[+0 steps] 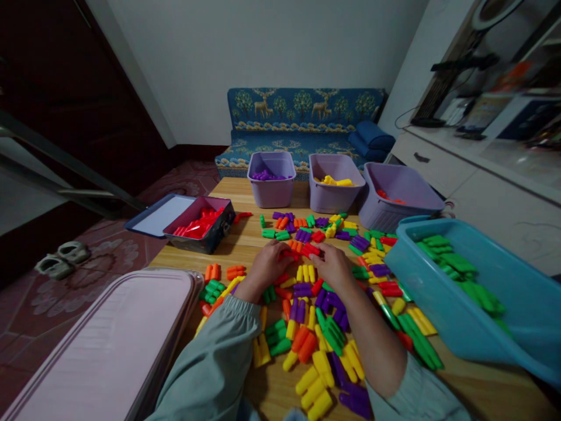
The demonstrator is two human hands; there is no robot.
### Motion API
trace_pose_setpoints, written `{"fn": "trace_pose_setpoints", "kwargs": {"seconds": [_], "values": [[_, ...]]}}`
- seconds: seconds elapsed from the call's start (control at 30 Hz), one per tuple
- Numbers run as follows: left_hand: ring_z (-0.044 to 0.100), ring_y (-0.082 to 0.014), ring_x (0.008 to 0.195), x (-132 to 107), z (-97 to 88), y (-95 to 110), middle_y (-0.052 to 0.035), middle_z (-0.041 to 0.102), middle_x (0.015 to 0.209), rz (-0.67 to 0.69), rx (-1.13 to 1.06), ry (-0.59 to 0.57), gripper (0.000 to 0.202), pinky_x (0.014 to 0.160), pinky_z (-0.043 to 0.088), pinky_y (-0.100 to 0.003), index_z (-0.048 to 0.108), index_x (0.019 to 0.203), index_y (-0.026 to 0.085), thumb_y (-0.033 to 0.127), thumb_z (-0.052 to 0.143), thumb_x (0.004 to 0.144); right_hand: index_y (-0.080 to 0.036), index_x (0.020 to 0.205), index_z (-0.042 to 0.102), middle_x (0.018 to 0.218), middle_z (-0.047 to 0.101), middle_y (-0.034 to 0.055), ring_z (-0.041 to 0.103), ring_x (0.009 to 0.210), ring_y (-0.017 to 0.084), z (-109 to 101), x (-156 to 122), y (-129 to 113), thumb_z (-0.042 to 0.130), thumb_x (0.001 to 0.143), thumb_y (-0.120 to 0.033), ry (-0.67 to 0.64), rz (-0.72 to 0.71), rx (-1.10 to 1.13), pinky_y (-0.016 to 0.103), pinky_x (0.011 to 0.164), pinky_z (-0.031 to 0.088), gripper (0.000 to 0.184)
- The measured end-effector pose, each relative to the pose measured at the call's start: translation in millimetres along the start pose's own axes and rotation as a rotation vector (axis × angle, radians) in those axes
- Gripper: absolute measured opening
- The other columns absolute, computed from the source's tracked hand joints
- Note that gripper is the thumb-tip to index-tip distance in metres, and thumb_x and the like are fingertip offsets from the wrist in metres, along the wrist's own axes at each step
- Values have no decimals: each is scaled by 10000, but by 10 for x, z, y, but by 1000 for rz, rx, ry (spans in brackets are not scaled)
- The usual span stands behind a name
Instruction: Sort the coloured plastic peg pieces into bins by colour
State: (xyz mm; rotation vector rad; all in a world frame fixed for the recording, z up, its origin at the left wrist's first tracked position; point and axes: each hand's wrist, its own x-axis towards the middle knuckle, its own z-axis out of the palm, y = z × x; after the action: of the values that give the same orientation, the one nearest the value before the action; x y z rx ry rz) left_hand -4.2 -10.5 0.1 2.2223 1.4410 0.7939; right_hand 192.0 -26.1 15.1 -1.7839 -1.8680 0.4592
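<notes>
My left hand point(269, 266) reaches over the middle of the pile with its fingers closed on a red plastic building piece. Close by on the right, my right hand point(332, 264) pinches another red building piece point(311, 249). Whether the two red pieces are joined cannot be made out. Orange pieces point(297, 246) lie just beyond the fingertips. Around both hands spread many finger-shaped building pieces: yellow pieces point(305, 273), purple pieces point(302, 289), green pieces point(278, 337) and orange pieces point(304, 343).
Along the table's far side stand lilac bins with purple point(272, 196), yellow point(335, 202) and red pieces point(394, 213). A teal tub point(473, 345) of green pieces is at right. At left are an open tin point(205, 242) of red pieces and pale lids point(114, 339).
</notes>
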Motion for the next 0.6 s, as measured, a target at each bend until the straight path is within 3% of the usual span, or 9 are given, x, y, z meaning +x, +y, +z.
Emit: {"fn": "trace_pose_setpoints", "kwargs": {"seconds": [0.2, 0.43, 0.5, 0.6], "values": [[561, -146, 693, 50, -50, 46, -38, 656, 744, -143, -213, 138, 123, 639, 392, -249, 682, 834, 140, 230, 598, 843, -182, 1007, 654, 928, 726, 75, 682, 828, 197, 93, 47, 25, 584, 781, -293, 58, -6, 506, 288, 717, 522, 261], [429, -60, 457, 71, -127, 77, 54, 505, 529, -461, -1023, 182, 345, 480, 359, -187, 584, 707, 148, 447, 754, 688, -160, 1048, 599, 925, 716, 88, 626, 571, 133, -2, 9, -176, 680, 681, -423, -24, 117, 933, 276, 561, 527, 459], [460, -57, 465, 60, -143, 97, 51, 537, 558, -483, -1159, 158, 381, 485, 391, -180, 611, 767, 145, 442, 807, 632, -171, 1056, 595, 927, 719, 80, 636, 589, 137, -29, -13, -246, 706, 658, -433, -64, 107, 979, 282, 577, 537, 489], [545, -81, 533, 43, -159, 152, 10, 605, 634, -498, -1298, 12, 427, 508, 444, -187, 658, 886, 127, 447, 812, 650, -183, 1058, 586, 926, 723, 71, 657, 630, 149, -22, -44, -322, 705, 657, -413, -88, 81, 997, 287, 599, 550, 477]]}}
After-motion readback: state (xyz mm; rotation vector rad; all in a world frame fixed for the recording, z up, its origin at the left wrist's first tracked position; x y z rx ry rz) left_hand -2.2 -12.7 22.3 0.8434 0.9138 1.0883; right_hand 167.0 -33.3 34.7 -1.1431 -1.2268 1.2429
